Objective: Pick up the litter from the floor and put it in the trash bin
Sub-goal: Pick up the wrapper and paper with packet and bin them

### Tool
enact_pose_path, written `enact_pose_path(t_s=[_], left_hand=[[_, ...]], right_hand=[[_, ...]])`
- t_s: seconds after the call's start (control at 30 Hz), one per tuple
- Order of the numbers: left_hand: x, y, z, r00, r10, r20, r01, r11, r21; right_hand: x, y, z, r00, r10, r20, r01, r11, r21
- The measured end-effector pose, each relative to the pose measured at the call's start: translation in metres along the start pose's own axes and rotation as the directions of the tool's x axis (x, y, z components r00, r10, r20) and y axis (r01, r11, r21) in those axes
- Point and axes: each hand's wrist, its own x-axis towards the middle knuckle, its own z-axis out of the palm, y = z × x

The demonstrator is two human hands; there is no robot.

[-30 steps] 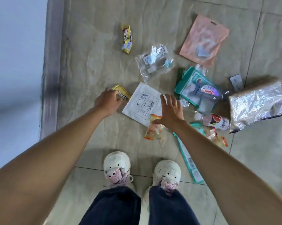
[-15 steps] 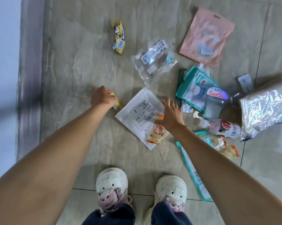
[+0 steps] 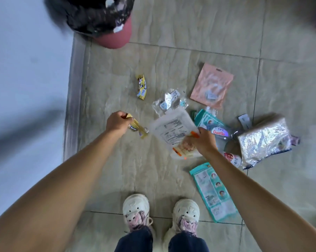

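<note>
At upper left of the frame we note the trash bin (image 3: 115,36), dark-lined with a pink wall, blurred. Left of centre, our left hand (image 3: 117,122) is closed around a yellow wrapper (image 3: 138,128), pinched at one end. At centre, our right hand (image 3: 204,141) grips a white flat pouch (image 3: 171,130) together with an orange snack packet (image 3: 183,149). We judge all three light, limp and slick; edge pinches suit them. Remaining litter lies on the floor (image 3: 171,70) at centre right, including a silver foil bag (image 3: 264,140).
</note>
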Motion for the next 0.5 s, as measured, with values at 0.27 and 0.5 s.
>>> enact_pose_path(t_s=[0.27, 0.5], left_hand=[[0.017, 0.069, -0.045, 0.996, 0.047, -0.078, -0.054, 0.994, -0.098], [0.081, 0.091, -0.04, 1.0, 0.028, 0.007, -0.027, 0.994, -0.108]], right_hand=[[0.02, -0.055, -0.037, 0.91, 0.415, 0.002, -0.32, 0.698, 0.64], [0.083, -0.095, 0.0, 0.836, 0.536, 0.116, -0.465, 0.581, 0.668]])
